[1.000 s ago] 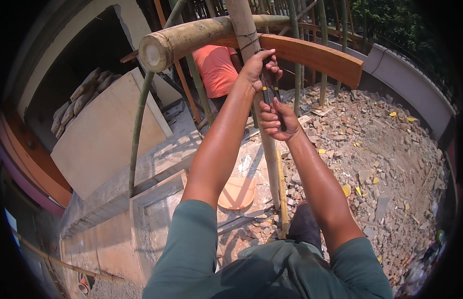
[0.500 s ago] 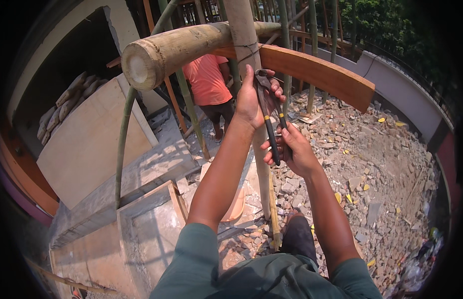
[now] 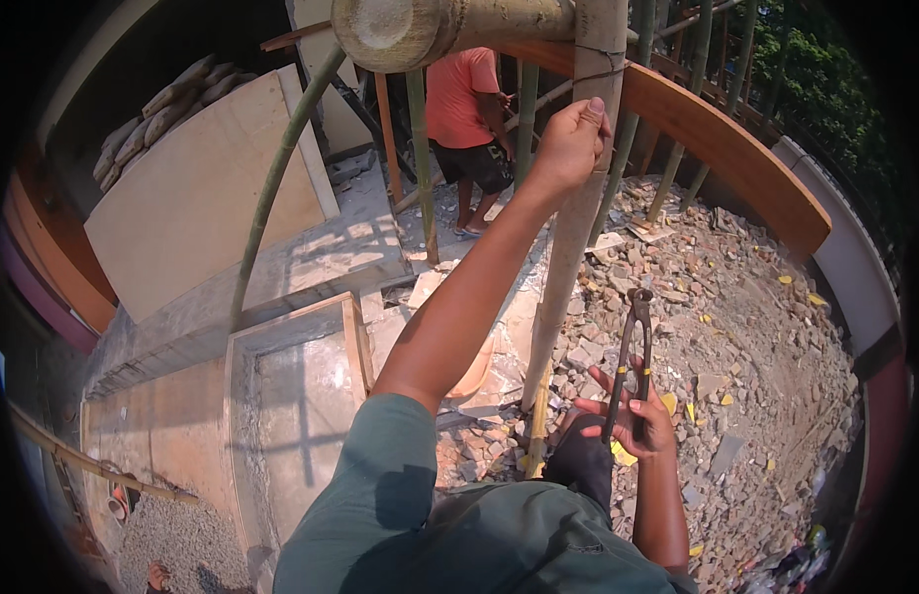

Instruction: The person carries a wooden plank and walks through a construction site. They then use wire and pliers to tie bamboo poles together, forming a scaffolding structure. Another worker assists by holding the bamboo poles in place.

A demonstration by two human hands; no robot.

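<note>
My left hand (image 3: 572, 139) is raised and closed around the upright bamboo pole (image 3: 568, 267), just below a thin wire (image 3: 600, 71) wrapped where this pole crosses a thick horizontal bamboo log (image 3: 430, 28). Lower down and to the right, my right hand (image 3: 632, 416) holds a pair of dark pincers (image 3: 629, 351) by the handles, jaws pointing up, well away from the pole joint. I look down from a height onto the ground below.
A person in an orange shirt (image 3: 462, 94) stands below behind the poles. Broken stone rubble (image 3: 736, 327) covers the ground at right, a concrete slab (image 3: 281, 396) and a large plywood sheet (image 3: 197, 198) lie at left. A curved wooden rail (image 3: 736, 158) runs at upper right.
My right hand with the pincers has come down away from the wire joint to waist height. My left hand stays on the upright pole near the wire.
</note>
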